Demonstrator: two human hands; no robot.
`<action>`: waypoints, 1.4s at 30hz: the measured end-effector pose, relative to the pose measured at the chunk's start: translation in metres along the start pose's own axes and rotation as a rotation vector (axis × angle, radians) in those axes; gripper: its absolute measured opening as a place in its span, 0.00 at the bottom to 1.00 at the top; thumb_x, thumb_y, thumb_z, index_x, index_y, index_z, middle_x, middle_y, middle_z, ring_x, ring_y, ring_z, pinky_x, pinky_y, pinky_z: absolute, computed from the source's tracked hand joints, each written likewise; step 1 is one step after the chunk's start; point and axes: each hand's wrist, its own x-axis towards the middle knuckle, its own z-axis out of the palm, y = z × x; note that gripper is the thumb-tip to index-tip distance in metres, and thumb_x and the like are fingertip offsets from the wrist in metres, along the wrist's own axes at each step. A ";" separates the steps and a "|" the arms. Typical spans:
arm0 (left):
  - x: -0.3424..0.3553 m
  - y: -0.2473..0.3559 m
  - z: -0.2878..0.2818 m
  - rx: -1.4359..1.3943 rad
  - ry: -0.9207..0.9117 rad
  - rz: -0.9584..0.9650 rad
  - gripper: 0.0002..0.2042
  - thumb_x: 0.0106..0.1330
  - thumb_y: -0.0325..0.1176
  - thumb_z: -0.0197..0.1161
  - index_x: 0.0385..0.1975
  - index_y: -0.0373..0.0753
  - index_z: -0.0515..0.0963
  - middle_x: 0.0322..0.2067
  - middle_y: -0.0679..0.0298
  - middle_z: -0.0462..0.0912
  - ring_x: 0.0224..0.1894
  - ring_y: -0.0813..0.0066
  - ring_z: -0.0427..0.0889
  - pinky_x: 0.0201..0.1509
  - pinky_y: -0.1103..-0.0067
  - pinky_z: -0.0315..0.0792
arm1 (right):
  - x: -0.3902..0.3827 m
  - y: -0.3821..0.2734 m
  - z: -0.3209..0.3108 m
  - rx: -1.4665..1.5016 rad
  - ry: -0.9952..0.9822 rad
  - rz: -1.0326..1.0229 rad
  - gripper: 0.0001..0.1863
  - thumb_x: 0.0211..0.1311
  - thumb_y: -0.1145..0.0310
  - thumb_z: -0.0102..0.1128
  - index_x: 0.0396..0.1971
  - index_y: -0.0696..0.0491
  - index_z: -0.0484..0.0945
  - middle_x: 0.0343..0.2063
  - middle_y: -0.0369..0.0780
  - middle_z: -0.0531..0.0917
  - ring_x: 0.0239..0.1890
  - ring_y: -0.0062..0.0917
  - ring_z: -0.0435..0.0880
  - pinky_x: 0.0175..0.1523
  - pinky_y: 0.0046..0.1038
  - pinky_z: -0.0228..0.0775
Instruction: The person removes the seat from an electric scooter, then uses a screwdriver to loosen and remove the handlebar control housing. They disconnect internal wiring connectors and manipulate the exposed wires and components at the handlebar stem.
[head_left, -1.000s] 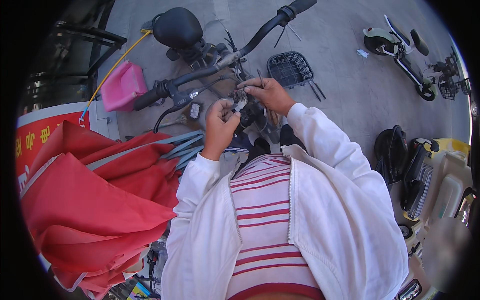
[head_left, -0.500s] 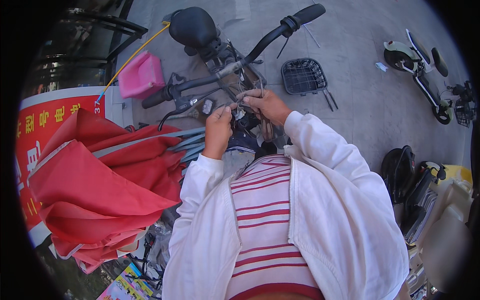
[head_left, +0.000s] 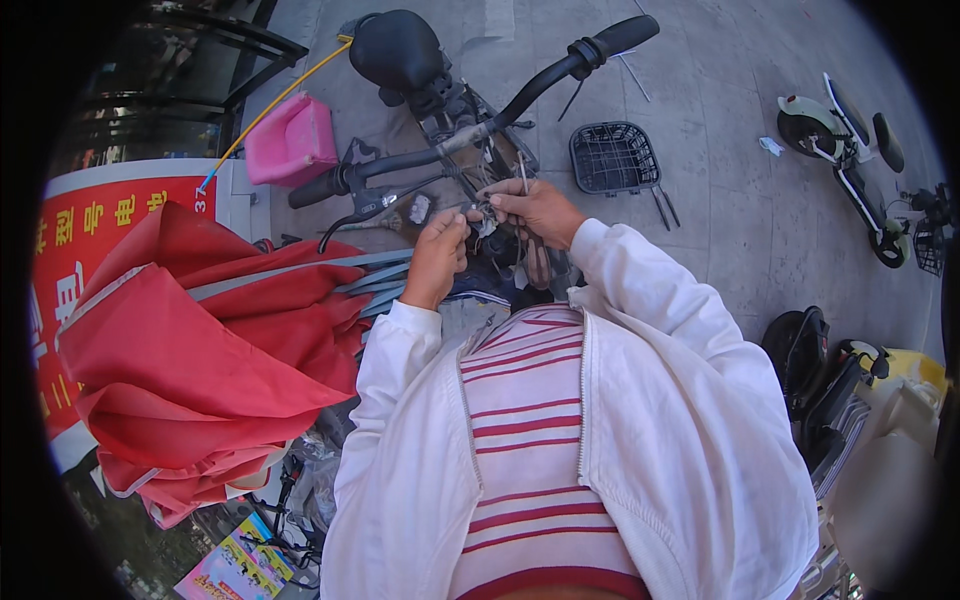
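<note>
Both my hands are at the bundle of thin wires (head_left: 487,222) behind the handlebar (head_left: 455,145) of a partly stripped electric bike. My left hand (head_left: 437,258) is closed, with thumb and forefinger pinching what looks like a thin wire end. Just to its right, my right hand (head_left: 543,214) is also closed, its fingertips at the same wires. A slim tool with brown handles (head_left: 538,265) appears to run through that palm, its narrow tip pointing up past the fingers. Its jaws are too small to make out. Beyond the bar sits the black saddle (head_left: 397,50).
A folded red canopy (head_left: 200,350) with grey ribs crowds the left. Past it are a pink seat-shaped tub (head_left: 292,142) and a yellow pole (head_left: 280,108). On the paving at right lie a black wire basket (head_left: 615,160) and a white scooter (head_left: 850,165). Black parts (head_left: 797,350) lie lower right.
The view has shifted slightly, so the surroundings sit a little differently in it. Both hands stay at the wires, the fingertips having moved only a little.
</note>
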 end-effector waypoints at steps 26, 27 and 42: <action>-0.002 -0.004 0.007 1.098 0.276 0.647 0.12 0.60 0.31 0.60 0.40 0.32 0.81 0.28 0.48 0.82 0.31 0.57 0.81 0.37 0.72 0.73 | -0.004 0.003 0.010 -0.478 0.055 -0.247 0.09 0.58 0.73 0.60 0.39 0.57 0.81 0.29 0.37 0.86 0.27 0.18 0.81 0.35 0.22 0.72; -0.002 -0.003 0.008 1.130 0.280 0.666 0.12 0.59 0.31 0.60 0.40 0.32 0.81 0.28 0.48 0.82 0.31 0.55 0.81 0.37 0.72 0.73 | -0.005 0.004 0.011 -0.488 0.078 -0.270 0.09 0.58 0.74 0.61 0.39 0.57 0.81 0.29 0.38 0.86 0.28 0.18 0.81 0.36 0.23 0.73; -0.005 -0.014 -0.006 0.543 0.137 0.396 0.09 0.67 0.28 0.54 0.39 0.34 0.81 0.26 0.67 0.78 0.29 0.82 0.73 0.35 0.83 0.68 | -0.024 0.004 0.009 -0.460 0.154 -0.287 0.27 0.54 0.76 0.65 0.56 0.54 0.72 0.24 0.35 0.81 0.26 0.16 0.75 0.35 0.23 0.69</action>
